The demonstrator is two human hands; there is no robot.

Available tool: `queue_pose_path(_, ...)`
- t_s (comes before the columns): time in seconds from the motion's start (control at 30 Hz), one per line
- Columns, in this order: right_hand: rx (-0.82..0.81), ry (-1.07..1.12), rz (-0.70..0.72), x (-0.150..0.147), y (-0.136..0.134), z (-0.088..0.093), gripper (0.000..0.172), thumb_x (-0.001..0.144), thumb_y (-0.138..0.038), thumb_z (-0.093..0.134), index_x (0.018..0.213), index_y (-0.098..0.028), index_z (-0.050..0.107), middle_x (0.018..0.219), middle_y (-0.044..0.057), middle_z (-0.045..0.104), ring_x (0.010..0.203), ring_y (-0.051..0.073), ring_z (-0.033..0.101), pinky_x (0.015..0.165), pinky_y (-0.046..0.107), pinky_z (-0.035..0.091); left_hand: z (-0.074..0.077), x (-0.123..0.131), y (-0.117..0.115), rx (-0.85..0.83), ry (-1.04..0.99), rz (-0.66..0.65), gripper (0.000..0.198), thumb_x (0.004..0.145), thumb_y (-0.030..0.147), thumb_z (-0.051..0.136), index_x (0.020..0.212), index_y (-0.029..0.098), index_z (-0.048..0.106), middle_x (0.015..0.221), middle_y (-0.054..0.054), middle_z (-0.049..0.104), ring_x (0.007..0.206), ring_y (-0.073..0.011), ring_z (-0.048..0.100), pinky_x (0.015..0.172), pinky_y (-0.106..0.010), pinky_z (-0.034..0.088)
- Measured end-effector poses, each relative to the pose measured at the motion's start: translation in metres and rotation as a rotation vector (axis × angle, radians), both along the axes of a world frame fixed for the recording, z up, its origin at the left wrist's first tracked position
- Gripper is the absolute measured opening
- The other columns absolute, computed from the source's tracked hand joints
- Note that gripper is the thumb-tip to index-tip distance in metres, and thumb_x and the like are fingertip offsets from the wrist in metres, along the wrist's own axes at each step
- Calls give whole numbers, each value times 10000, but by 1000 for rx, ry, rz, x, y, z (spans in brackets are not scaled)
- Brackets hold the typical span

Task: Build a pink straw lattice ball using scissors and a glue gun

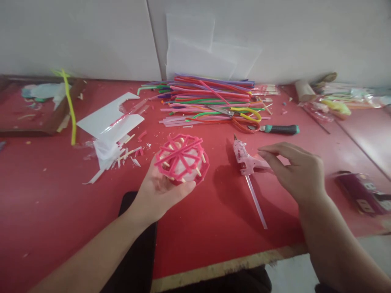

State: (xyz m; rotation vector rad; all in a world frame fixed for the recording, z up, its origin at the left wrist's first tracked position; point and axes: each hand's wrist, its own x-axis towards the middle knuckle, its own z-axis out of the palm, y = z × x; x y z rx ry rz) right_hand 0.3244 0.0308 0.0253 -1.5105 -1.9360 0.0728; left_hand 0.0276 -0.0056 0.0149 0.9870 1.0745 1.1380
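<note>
My left hand (159, 190) holds a round pink straw lattice (182, 158) with small wooden sticks poking out, cupped from below above the red table (55, 211). My right hand (295, 169) hovers at the handle of a pink glue gun (247, 159) that rests on the table, nozzle pointing away. Its fingers are curled with the fingertips at the gun's rear; whether they grip it I cannot tell. A clear glue stick (255, 201) juts out of the gun toward me.
A pile of coloured straws (210, 99) lies at the back with yellow-and-orange scissors (244, 116) and a green-handled knife (279, 129). White sheet scraps (110, 122) and cuttings sit left. A dark phone (137, 244) lies under my left forearm; a purple box (360, 191) right.
</note>
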Motion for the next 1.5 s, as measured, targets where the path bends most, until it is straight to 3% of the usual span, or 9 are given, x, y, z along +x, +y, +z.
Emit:
queue_pose_path(0.2,-83,184,141,-15,-10,-3,32,857,-258,734,854,-267,764,823,4,763,764,169,713,701,298,552,-5,-9,6,-145,-142,-126,553,748,322,843,1258,276,634,1210,-62,746,1182,-321,678,1090,-492,507)
queue_pose_path(0.33,-185,278,235,-30,-15,-2,92,808,-225,775,755,-238,701,744,-10,702,708,140,663,657,275,516,-8,-10,7,-130,-119,-118,521,732,345,850,1210,264,660,1175,-65,757,1169,-338,681,1065,-486,523)
queue_pose_path(0.57,-324,361,285,-33,-17,-2,175,832,-224,725,713,-229,595,725,-13,634,704,143,605,656,301,478,-12,-6,7,-27,-10,-149,683,713,258,864,1313,232,537,1257,-98,712,1155,-297,688,1003,-420,564)
queue_pose_path(0.83,-317,475,396,-33,-20,-4,195,807,-211,785,734,-231,606,735,-15,640,723,147,624,692,322,516,-6,-3,8,-16,-22,-184,684,705,261,869,1290,212,516,1234,-110,720,1119,-279,708,961,-374,593)
queue_pose_path(1.07,-233,454,523,-37,-15,-3,96,835,-172,754,851,-266,738,795,-7,746,793,167,705,756,323,573,-9,-7,8,-24,44,-167,707,714,300,864,1327,234,516,1290,-111,692,1195,-326,662,1029,-461,552)
queue_pose_path(1.17,-224,400,521,-38,-14,-2,89,894,-202,681,884,-262,746,824,5,768,808,171,724,756,317,581,-11,-8,7,-21,57,-158,704,722,310,860,1335,241,522,1275,-105,699,1189,-326,663,1035,-475,546)
queue_pose_path(1.27,-250,351,462,-38,-16,-2,188,965,-223,552,852,-226,703,796,18,739,766,149,704,702,285,559,-11,-8,6,-29,13,-112,680,719,311,864,1313,238,541,1240,-95,718,1174,-324,673,1036,-479,548)
queue_pose_path(1.43,-176,223,364,-40,-18,-3,390,959,-276,549,579,-214,492,529,-33,495,477,100,472,482,264,393,-10,-8,8,-37,-57,1,602,712,325,867,1249,288,597,1244,-40,726,1221,-333,650,1095,-492,507)
queue_pose_path(1.5,-156,145,361,-40,-17,-5,278,936,-264,594,661,-220,584,611,-11,584,561,127,563,557,281,459,-8,-8,9,-35,-62,15,527,726,327,856,1202,291,632,1233,-23,732,1249,-335,630,1107,-482,500)
